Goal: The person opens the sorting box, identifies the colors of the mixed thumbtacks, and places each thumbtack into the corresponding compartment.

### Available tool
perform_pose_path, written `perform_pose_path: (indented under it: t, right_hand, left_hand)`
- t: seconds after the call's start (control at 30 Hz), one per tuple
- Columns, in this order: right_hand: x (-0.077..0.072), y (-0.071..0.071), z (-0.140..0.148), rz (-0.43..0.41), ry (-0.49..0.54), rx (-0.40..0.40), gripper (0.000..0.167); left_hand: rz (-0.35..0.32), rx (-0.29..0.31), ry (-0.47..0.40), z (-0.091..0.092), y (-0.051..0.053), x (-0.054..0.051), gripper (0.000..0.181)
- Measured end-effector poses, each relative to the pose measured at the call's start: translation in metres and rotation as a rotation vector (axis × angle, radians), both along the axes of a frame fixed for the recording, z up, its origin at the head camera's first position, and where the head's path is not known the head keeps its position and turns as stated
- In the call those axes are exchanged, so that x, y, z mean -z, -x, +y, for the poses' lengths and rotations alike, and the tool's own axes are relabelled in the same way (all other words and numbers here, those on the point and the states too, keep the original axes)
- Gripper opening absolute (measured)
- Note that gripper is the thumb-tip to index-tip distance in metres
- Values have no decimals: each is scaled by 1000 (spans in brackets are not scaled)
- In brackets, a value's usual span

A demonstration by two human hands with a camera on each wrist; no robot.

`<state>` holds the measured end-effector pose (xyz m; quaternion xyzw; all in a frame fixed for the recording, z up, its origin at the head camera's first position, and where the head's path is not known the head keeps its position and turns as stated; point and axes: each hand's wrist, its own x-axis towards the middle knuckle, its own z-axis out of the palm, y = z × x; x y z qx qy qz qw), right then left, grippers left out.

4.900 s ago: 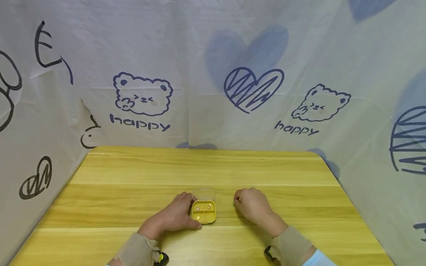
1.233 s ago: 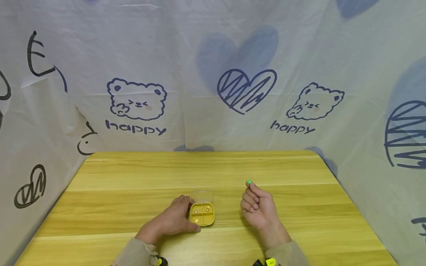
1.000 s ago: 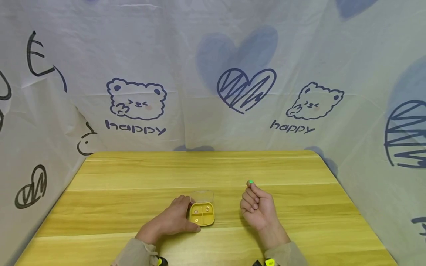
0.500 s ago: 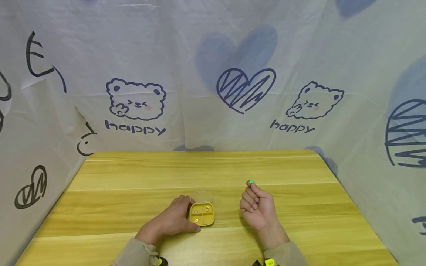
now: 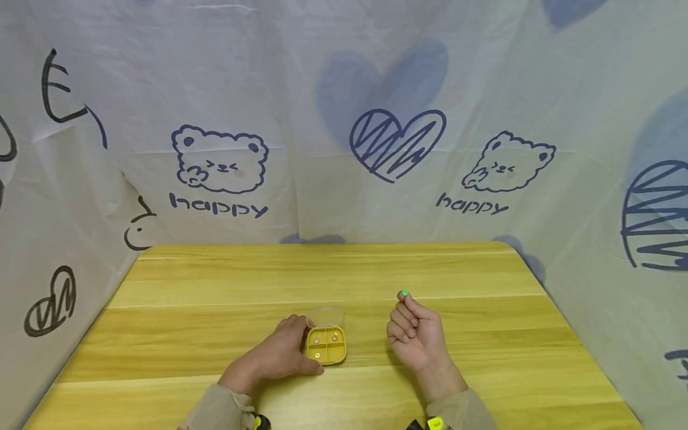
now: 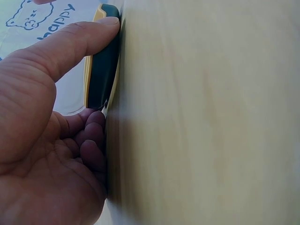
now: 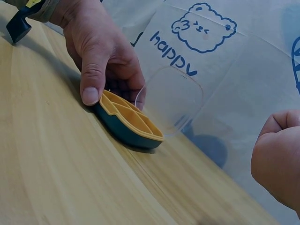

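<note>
A pill box [image 5: 326,345], yellow inside and dark green outside, lies on the table with its clear lid [image 5: 325,317] raised at the back. Three of its four-way divided compartments each hold a tiny round piece; the front right one shows none. My left hand [image 5: 271,352] grips the box from the left, thumb at the near side, fingers behind. Off to the right, above the table, my right hand [image 5: 419,334] is turned palm up. It pinches a small green piece [image 5: 405,293], possibly a pill, between thumb and index finger; the other fingers are curled.
The wood-grain table [image 5: 215,275] spreads around both hands. A pale cloth [image 5: 322,191] with drawn bears and hearts hangs behind it and along both sides. Dark straps with yellow tags sit at both wrists.
Since the oldest frame, my right hand has lifted from the table and turned palm up, showing the green piece. Over the last second, both hands and the box stay practically still.
</note>
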<state>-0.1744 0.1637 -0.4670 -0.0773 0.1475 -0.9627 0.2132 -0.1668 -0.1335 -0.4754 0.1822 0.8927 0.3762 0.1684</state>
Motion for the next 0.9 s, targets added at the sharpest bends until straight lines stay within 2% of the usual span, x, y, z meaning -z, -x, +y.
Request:
perform_pose_path:
  t: [0.23, 0.37, 0.77, 0.9]
  right_hand:
    - [-1, 0, 0, 12, -16, -3, 44]
    - [-2, 0, 0, 19, -65, 6, 44]
    - [-1, -5, -9, 53, -475, 63, 44]
    - [0, -8, -14, 86, -634, 85, 36]
  left_hand:
    - [1, -2, -2, 0, 0, -1, 73]
    - [-6, -2, -5, 1, 0, -1, 74]
    - [-8, -1, -12, 0, 0, 0, 73]
    - [-5, 2, -16, 0, 0, 0, 72]
